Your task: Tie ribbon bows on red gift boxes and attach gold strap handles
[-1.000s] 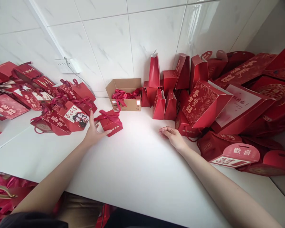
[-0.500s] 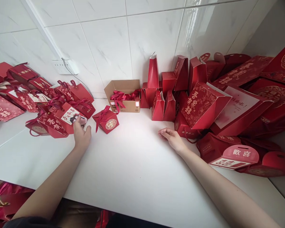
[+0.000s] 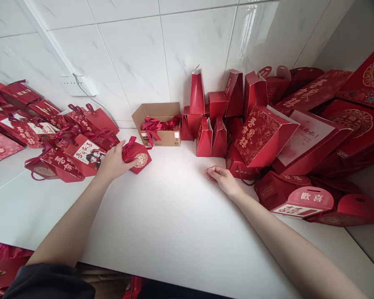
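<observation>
Left hand (image 3: 114,163) has moved to the bow-tied gift box (image 3: 141,159) before the carton (image 3: 167,138); its grip I cannot tell. Hurried push could topple it. Right hand (image 3: 222,177) is curled.

Ribboned box (image 3: 141,156) partly behind left hand (image 3: 115,163)

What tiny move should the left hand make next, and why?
Perhaps the left hand should close gently on the small red box with a bow: it is at the box's left side, a firm grip isn't clear, and the right hand is apart.
</observation>
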The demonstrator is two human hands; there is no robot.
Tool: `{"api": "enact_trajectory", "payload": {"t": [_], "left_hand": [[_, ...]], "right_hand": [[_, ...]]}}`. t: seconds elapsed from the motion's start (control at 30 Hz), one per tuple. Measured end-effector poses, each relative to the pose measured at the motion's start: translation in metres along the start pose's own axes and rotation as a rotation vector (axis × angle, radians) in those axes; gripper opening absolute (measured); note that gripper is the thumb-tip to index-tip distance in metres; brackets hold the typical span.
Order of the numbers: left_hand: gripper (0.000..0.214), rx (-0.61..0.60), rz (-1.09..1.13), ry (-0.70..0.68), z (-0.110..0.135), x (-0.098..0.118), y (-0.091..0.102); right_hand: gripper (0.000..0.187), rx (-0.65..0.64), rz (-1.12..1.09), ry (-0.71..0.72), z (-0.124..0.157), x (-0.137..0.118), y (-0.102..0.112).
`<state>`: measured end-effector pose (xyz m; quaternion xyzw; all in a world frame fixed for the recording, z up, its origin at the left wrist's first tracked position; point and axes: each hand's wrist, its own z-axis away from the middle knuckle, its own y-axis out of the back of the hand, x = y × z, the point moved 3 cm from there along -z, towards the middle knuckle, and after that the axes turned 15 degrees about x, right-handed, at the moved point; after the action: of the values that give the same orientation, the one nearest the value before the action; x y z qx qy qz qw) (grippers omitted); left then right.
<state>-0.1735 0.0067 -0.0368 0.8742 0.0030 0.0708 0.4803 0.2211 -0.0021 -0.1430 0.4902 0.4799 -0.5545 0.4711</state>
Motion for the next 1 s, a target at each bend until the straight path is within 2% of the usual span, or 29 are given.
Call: {"api": "enact_trajectory", "payload": {"t": [0.13, 0.23, 0.3, 0.4, 0.57, 0.67, 0.77, 0.93, 1.0], "left_hand": [[0.102, 0.089, -0.144, 0.096, -0.007, -0.027, 0.001], [0.093, 0.287, -0.196, 0.03, -0.008, -0.04, 0.003], [0.092, 0.38, -0.207, -0.02, -0.006, -0.043, 0.002], [0.09, 0.418, -0.197, -0.043, -0.001, -0.036, 0.001], [0.085, 0.38, -0.145, -0.149, 0.005, 0.002, 0.0], [0.079, 0.304, -0.095, -0.251, 0.004, 0.033, -0.014], [0.075, 0.182, 0.011, -0.268, 0.003, 0.064, -0.046], [0.071, -0.008, 0.25, -0.194, 0.006, 0.113, -0.112], [0.069, -0.018, 0.279, -0.194, 0.005, 0.127, -0.127]], "right_hand": [[0.038, -0.001, 0.003, -0.005, -0.001, 0.0, 0.0], [0.037, -0.007, 0.005, 0.003, 0.0, -0.002, -0.001], [0.036, -0.01, 0.007, 0.013, 0.001, -0.003, -0.001], [0.035, -0.018, 0.011, 0.029, 0.001, -0.004, -0.001], [0.035, -0.032, 0.025, 0.065, 0.001, -0.003, -0.001], [0.037, -0.035, 0.043, 0.08, 0.0, -0.003, -0.002], [0.038, -0.038, 0.07, 0.1, -0.001, -0.002, -0.003], [0.036, -0.057, 0.161, 0.168, 0.0, 0.001, -0.006], [0.037, -0.06, 0.213, 0.217, 0.004, 0.001, -0.008]]}}
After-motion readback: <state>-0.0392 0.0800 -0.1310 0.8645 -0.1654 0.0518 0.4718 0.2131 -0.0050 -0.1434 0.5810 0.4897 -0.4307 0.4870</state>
